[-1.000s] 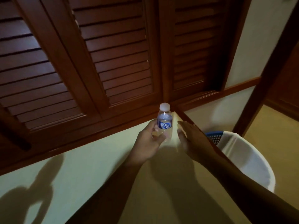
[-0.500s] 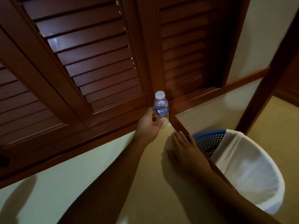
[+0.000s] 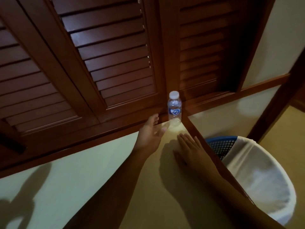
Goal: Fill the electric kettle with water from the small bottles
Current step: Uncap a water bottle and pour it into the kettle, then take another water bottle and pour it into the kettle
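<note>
A small clear water bottle with a white cap and a blue label stands upright at the far right corner of the pale counter, against the wooden shutters. My left hand is just left of the bottle with relaxed fingers, apart from it and holding nothing. My right hand lies flat on the counter, fingers straight, a little in front of the bottle. No kettle is in view.
Dark wooden louvred shutters rise behind the counter. To the right, below the counter's edge, stands a blue mesh bin lined with a white bag. A dark wooden post runs down at the far right.
My left hand has let go of the bottle, which now stands by itself in the corner, and has drawn back to its left. My right hand has stayed flat on the counter.
</note>
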The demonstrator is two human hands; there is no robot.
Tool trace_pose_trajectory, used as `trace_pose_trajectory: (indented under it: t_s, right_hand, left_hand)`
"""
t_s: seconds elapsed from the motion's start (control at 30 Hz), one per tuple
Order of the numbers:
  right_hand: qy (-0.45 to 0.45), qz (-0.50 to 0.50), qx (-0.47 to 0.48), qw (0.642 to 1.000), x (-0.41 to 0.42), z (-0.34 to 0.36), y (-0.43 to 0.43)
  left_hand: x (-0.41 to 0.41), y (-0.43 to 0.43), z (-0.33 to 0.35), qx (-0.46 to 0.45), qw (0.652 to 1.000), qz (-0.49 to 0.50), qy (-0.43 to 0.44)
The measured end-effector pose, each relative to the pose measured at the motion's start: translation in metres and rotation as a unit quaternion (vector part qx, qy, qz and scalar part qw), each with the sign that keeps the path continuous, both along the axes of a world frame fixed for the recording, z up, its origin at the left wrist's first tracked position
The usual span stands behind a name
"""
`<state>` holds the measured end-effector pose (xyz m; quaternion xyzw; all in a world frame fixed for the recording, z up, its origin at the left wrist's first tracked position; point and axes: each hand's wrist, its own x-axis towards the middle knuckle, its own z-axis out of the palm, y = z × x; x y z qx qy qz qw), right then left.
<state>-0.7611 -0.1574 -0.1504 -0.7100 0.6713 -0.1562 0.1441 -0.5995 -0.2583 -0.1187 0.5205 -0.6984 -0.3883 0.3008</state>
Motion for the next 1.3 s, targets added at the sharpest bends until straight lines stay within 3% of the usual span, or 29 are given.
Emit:
trace_pose_trajectory:
  t_s: [0.2,0.33,0.53,0.77,1.0,1.13,1.3]
  right_hand:
    - [-0.092,0.077,-0.133,0.984,0.1,0.02,0.048]
    - [-0.161,0.183,-0.071,0.967,0.181,0.026,0.082]
    - [-0.211,0.337,-0.061,0.916,0.295,0.028,0.144]
    - [-0.258,0.445,-0.056,0.856,0.429,0.025,0.221]
    - [-0.198,0.466,-0.052,0.861,0.583,0.012,0.271]
    - [-0.107,0.47,-0.052,0.875,0.668,0.005,0.272]
    - [0.0,0.457,-0.056,0.888,0.729,-0.001,0.273]
  left_hand:
    - [0.12,0.114,-0.005,-0.039,0.995,0.085,-0.026]
    - [0.212,0.203,-0.008,-0.051,0.987,0.154,-0.002]
    - [0.318,0.324,-0.008,-0.093,0.959,0.266,-0.03]
    - [0.434,0.43,-0.009,-0.121,0.928,0.347,-0.068]
    - [0.577,0.488,-0.006,-0.134,0.891,0.416,-0.12]
    - [0.651,0.5,-0.005,-0.162,0.858,0.468,-0.138]
    - [0.722,0.494,-0.016,-0.2,0.81,0.547,-0.064]
